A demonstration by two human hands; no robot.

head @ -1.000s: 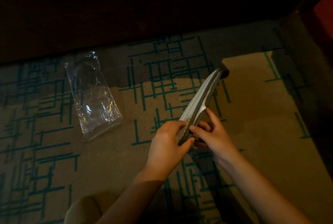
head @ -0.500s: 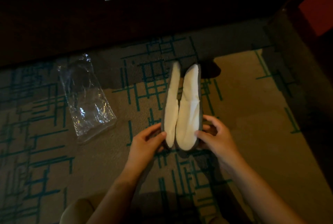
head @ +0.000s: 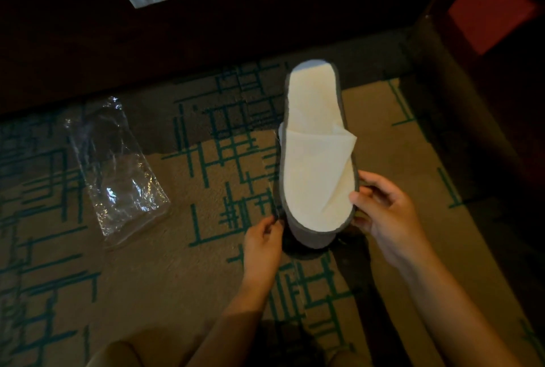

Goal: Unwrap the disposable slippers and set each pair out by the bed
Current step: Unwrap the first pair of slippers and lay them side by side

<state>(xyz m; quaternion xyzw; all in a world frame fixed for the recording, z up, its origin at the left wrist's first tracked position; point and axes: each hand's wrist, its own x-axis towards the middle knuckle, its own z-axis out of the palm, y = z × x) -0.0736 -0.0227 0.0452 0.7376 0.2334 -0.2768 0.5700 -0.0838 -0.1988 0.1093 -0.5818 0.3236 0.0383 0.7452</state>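
Right hand (head: 386,213) pinching the toe rim of the flat white disposable slipper with grey edging (head: 317,142), left hand (head: 262,237) nipping the opposite toe edge, perhaps of a second slipper hidden beneath. Held above the patterned tan-and-teal carpet (head: 191,278), long axis running away from both hands toward the dark bed base (head: 177,27), heel farthest. Empty clear plastic wrapper (head: 115,166) lying well apart to the left.

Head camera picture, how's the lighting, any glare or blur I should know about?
Head view: dim overall, bed base nearly black; the white slipper between the hands is brightest; small glints on the plastic wrapper; soft focus throughout; deep shadow over the carpet at far right.
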